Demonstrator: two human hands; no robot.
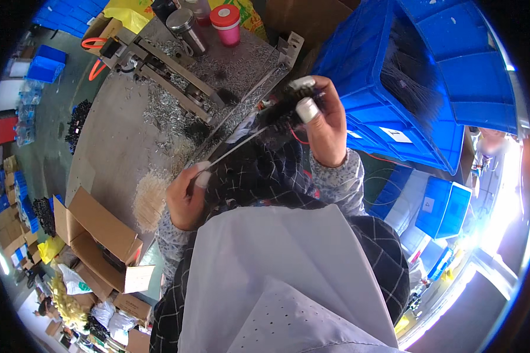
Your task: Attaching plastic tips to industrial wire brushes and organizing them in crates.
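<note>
Between my hands, above my lap, is a black-bristled brush (281, 112) with a thin pale stem (238, 146). My left hand (186, 197) pinches the lower end of the stem between thumb and finger. Around the bristled end, my right hand (327, 120) is closed; white wraps cover the fingertips I can see. The bristles are blurred and partly hidden by the fingers. Left of my right hand, on the worktable (109, 135), a metal clamping fixture (174, 79) stands among scattered small metal bits.
A silver flask (185, 30) and a red-lidded pink cup (227, 26) stand at the table's far end. To the right, a large blue bin (359, 76) holds thin dark strands (415, 76). An open cardboard box (103, 235) sits at the left, near a pale granular pile (150, 201).
</note>
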